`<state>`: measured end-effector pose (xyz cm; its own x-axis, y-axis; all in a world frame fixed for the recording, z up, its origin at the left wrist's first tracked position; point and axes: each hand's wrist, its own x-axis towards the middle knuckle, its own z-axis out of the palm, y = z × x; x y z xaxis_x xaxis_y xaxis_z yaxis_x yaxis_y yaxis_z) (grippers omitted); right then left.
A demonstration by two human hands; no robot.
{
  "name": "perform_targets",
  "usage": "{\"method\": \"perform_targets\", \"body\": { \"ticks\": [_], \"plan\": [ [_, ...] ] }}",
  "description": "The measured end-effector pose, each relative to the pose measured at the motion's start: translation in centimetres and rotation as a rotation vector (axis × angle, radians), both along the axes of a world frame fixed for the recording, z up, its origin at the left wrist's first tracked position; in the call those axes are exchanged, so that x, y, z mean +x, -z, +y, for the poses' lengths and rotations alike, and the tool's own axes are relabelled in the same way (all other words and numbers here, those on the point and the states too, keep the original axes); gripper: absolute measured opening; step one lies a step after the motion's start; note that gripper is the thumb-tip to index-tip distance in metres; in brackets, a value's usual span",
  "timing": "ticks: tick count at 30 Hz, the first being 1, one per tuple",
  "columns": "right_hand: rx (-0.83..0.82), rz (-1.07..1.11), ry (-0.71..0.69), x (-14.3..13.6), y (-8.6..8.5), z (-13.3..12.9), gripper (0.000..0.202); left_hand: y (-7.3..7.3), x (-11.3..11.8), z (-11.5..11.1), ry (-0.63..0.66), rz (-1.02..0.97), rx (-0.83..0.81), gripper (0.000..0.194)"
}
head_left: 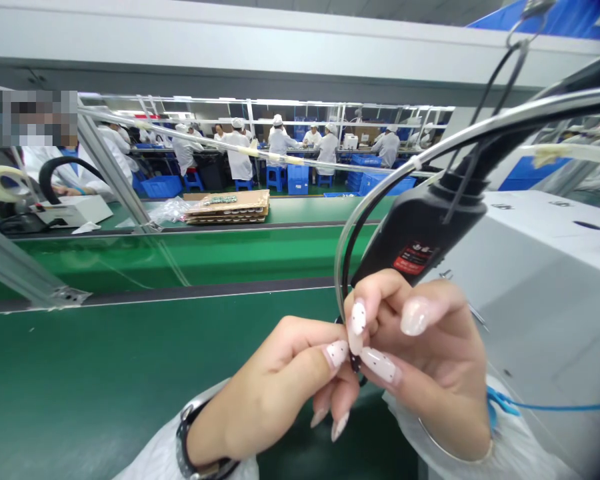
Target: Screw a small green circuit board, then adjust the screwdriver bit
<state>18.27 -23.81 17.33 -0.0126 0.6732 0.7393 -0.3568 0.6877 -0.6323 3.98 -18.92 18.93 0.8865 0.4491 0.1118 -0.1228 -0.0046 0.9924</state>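
My left hand (285, 380) comes in from the lower left, thumb and fingers pinched together. Facing it, my right hand (430, 353) has its thumb and fingertips drawn together at the same spot. Between the fingertips shows a small dark piece (355, 362), mostly hidden, so its kind cannot be made out. Just above and behind my right hand hangs a black handheld power tool (420, 227) with a red label, slanting down to the left. A clear tube (341, 267) and a black cable curve down beside it towards my fingers. The tool's lower end is hidden behind my hands.
Green work surface (105, 387) lies below, with a green conveyor (300, 250) beyond it. Flattened cardboard (230, 208) with a circuit board on top sits there. A white box-shaped machine (555, 280) stands at right. A blue cord (565, 405) runs from my right wrist. Co-workers work behind.
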Motion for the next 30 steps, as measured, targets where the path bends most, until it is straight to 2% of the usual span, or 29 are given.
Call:
{"method": "perform_targets", "body": {
  "ticks": [7, 14, 19, 23, 26, 30],
  "plan": [
    [0.01, 0.0, 0.002, 0.0, -0.1, -0.2, 0.042, 0.1, 0.0, 0.0, -0.005, 0.024, 0.007, 0.042],
    [0.109, -0.148, 0.298, -0.2, 0.1, -0.8, 0.058, -0.1, -0.4, 0.1, -0.031, 0.033, 0.131, 0.039],
    [0.142, -0.257, 0.4, -0.3, 0.0, -1.2, 0.056, -0.2, -0.3, 0.0, -0.044, 0.016, 0.185, 0.032],
    [0.183, -0.293, 0.518, -0.2, 0.3, -1.0, 0.056, -0.2, -0.2, 0.0, -0.028, 0.015, 0.149, 0.026],
    [0.241, -0.339, 0.532, 0.1, 0.4, -0.9, 0.058, -0.3, -0.2, 0.0, -0.033, 0.049, 0.138, 0.026],
    [0.241, -0.478, 0.518, 0.2, 0.4, -1.0, 0.049, -0.6, -0.4, -0.3, -0.077, 0.115, 0.179, 0.025]
  ]
}}
